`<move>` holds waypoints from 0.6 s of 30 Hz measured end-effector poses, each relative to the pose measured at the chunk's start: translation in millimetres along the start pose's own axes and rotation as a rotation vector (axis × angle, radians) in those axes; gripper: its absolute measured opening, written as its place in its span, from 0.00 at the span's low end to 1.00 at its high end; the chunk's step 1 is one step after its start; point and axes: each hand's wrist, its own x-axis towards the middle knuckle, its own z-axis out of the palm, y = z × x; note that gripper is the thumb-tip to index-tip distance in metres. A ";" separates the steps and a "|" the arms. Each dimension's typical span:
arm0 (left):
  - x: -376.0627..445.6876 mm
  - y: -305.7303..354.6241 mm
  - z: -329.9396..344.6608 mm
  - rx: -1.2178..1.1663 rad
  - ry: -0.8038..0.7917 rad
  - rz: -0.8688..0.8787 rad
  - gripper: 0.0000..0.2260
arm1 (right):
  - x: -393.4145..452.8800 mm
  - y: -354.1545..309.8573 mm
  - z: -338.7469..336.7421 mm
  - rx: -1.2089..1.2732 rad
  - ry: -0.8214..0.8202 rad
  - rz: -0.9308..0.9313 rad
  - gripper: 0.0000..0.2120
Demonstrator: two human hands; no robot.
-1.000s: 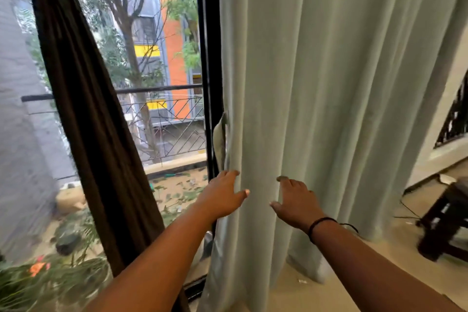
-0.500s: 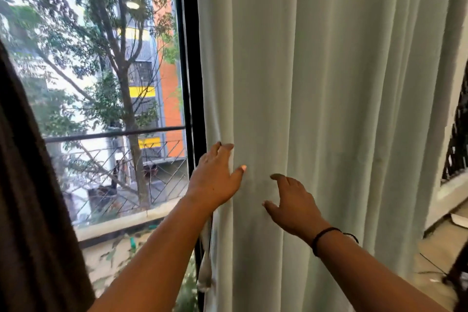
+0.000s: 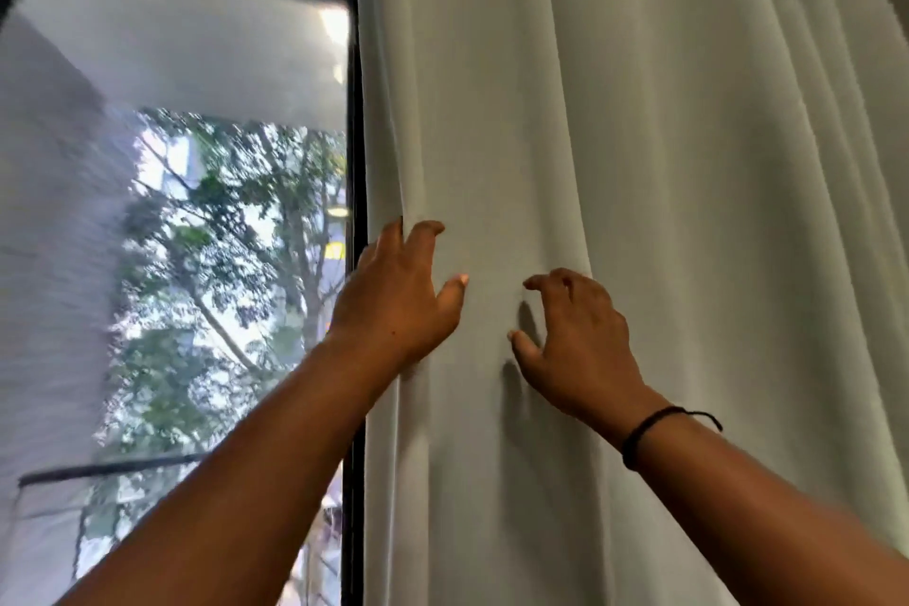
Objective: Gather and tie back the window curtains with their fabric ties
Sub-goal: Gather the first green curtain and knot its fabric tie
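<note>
A person's two bare hands meet a pale grey-green curtain that hangs in long, soft vertical folds over the right side of a window. The left hand lies on the cloth's leading edge, its fingers curled round that edge next to the black window frame, thumb spread across the matte fabric; it grasps the curtain's edge. The right hand, just beside it, has fingers hooked like a claw against the smooth weave, fingertips dimpling the surface; whether it pinches any cloth cannot be told. A thin black cord bracelet circles the right wrist. Through the glass, blurred leafy branches and a dark railing show.
</note>
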 end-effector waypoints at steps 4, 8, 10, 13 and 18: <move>66.1 14.7 -4.2 0.084 0.115 -0.016 0.25 | 72.9 25.0 -17.5 0.207 0.193 -0.014 0.31; 120.0 21.6 -12.6 0.079 0.230 -0.028 0.29 | 139.7 44.7 -34.5 0.452 0.185 -0.025 0.33; 142.8 24.7 -18.4 0.102 0.302 -0.032 0.33 | 172.6 47.6 -39.3 0.500 0.162 -0.038 0.33; 173.5 25.7 -26.0 0.156 0.366 -0.144 0.35 | 215.8 43.1 -48.2 0.539 0.176 -0.048 0.31; 222.2 24.0 -42.6 0.145 0.388 -0.237 0.23 | 270.1 36.4 -63.7 0.597 0.239 -0.005 0.25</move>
